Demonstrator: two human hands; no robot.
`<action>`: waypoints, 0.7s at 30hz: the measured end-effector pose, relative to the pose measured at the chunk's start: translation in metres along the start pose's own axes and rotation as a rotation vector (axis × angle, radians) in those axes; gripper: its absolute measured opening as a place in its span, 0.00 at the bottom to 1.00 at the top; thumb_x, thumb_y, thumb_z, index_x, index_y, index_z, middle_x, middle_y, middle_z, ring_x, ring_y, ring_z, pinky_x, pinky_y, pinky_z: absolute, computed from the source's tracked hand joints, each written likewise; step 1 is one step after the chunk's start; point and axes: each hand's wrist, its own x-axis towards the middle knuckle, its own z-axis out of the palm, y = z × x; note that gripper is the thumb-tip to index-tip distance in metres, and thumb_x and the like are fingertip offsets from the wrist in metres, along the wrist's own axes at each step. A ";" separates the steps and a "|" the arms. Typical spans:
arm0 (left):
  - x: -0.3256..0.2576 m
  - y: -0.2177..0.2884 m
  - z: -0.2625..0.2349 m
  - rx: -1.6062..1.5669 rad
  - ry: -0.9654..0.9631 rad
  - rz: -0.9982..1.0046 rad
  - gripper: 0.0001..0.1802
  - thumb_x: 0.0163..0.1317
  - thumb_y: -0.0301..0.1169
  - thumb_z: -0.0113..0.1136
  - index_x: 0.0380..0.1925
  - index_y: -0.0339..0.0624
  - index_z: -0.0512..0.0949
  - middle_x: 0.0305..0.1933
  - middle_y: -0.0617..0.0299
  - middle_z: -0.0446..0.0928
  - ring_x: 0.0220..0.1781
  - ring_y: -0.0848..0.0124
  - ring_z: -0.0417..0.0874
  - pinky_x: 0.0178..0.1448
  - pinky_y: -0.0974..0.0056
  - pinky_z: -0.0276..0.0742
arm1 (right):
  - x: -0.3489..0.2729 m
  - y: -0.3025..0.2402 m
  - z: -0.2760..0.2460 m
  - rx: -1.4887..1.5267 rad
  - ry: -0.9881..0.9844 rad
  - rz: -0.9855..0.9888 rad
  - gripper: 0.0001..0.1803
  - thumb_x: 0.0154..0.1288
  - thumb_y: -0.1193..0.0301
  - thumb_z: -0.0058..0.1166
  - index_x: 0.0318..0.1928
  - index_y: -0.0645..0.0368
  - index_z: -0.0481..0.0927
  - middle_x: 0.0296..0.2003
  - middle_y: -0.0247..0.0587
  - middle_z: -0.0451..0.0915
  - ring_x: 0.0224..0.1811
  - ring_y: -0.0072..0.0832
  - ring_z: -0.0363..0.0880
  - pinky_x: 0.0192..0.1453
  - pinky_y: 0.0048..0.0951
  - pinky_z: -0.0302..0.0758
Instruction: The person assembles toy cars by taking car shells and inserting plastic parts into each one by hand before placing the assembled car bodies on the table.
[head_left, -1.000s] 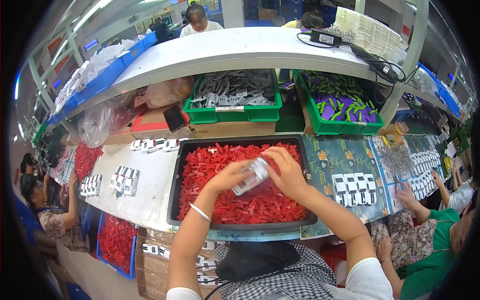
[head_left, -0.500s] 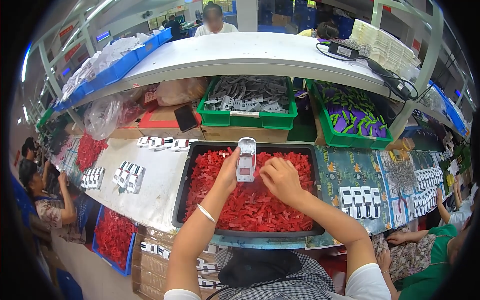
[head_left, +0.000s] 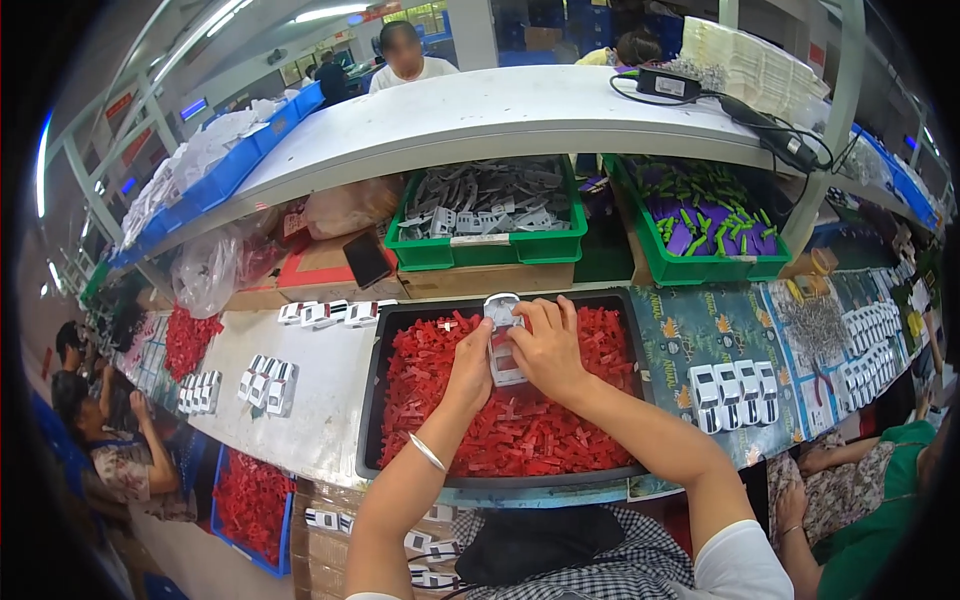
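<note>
My left hand (head_left: 470, 368) holds a white toy car shell (head_left: 508, 374) upright by its side, over a black tray (head_left: 500, 472). The fingers of my right hand (head_left: 550, 350) are bent over the shell's upper half and press on it, so most of that part is hidden. Whether a small piece sits under those fingers I cannot see. Below both hands, the tray is heaped with small red plastic parts (head_left: 560, 440).
White toy car shells stand on the left table (head_left: 268, 384) and in a row at right (head_left: 735, 395). Behind the tray are a green bin of grey parts (head_left: 490, 250) and one of purple and green parts (head_left: 720, 265), beneath a white shelf (head_left: 480, 105). Co-workers sit on both sides.
My right hand has moved from beside the shell onto its upper half, fingers now covering it. The shell sits slightly lower and further right. The whole view has shifted a little.
</note>
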 end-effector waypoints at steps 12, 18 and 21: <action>-0.005 -0.012 0.007 0.060 0.074 0.002 0.18 0.72 0.42 0.50 0.41 0.36 0.78 0.40 0.62 0.78 0.41 0.76 0.77 0.46 0.69 0.73 | -0.005 0.006 0.001 -0.014 -0.017 0.043 0.06 0.48 0.74 0.61 0.29 0.57 0.78 0.45 0.37 0.73 0.53 0.37 0.69 0.64 0.52 0.56; -0.006 -0.008 0.011 0.121 0.050 0.002 0.13 0.70 0.36 0.52 0.38 0.36 0.79 0.38 0.63 0.79 0.38 0.78 0.77 0.44 0.70 0.73 | -0.005 0.006 -0.003 0.107 0.013 0.129 0.10 0.48 0.75 0.63 0.33 0.56 0.78 0.45 0.38 0.73 0.53 0.38 0.69 0.62 0.47 0.58; -0.005 -0.011 0.005 0.175 0.055 -0.001 0.11 0.69 0.33 0.54 0.38 0.37 0.80 0.36 0.65 0.80 0.34 0.80 0.77 0.39 0.72 0.72 | -0.004 0.005 -0.004 0.158 0.011 0.147 0.19 0.46 0.73 0.64 0.42 0.56 0.76 0.46 0.39 0.73 0.53 0.38 0.69 0.62 0.44 0.58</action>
